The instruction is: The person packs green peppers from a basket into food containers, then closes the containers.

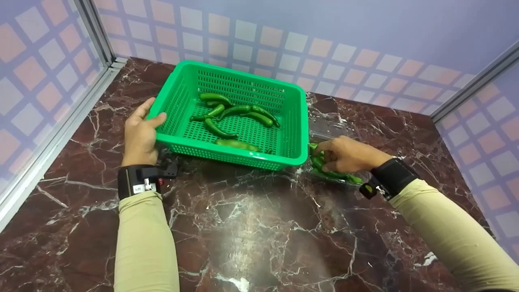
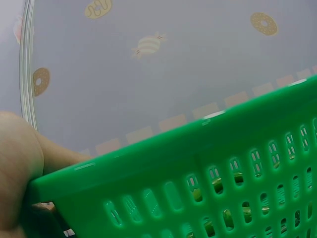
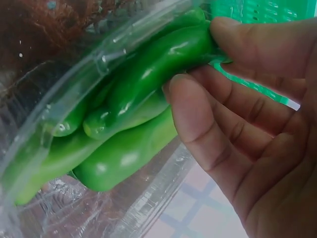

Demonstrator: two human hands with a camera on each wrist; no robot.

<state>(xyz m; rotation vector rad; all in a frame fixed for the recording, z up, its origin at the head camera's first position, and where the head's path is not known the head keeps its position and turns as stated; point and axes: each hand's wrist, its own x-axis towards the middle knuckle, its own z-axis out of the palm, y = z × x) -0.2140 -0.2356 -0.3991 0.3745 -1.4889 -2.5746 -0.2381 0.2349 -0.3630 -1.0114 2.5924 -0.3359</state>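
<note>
A green plastic basket [image 1: 231, 160] with slotted walls stands on the marble-patterned surface, and several green chili peppers [image 1: 215, 129] lie loose on its floor. My left hand [image 1: 140, 134] grips the basket's left rim, thumb over the inside edge; in the left wrist view the rim [image 2: 148, 153] runs away from the palm. To the right of the basket, a clear plastic bag [image 3: 106, 59] holds more green peppers [image 3: 124, 163]. There my right hand [image 1: 344, 154] pinches one green chili pepper [image 3: 158, 64] by its end, between thumb and fingers, with the other peppers lying against it.
Tiled-pattern walls [image 1: 259, 44] close off the back and both sides. A metal corner strip [image 1: 97, 36] meets a pale ledge [image 1: 61, 150] along the left. The dark red marbled surface [image 1: 259, 227] extends between my forearms.
</note>
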